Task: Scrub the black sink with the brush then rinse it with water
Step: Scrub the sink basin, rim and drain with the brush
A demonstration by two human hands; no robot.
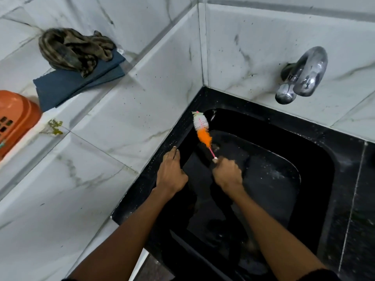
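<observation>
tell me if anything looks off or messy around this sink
Nothing is spilled or broken. The untidy bits: a crumpled brownish cloth sits bunched on folded dark blue cloths on the ledge, and small dark specks dot the marble tiles. The tap looks dry, with no water running.

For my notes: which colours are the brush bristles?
White at the tip, orange below, on the brush; head view.

Glossy black sink (316, 155), shiny metal tap (304, 76)
</observation>
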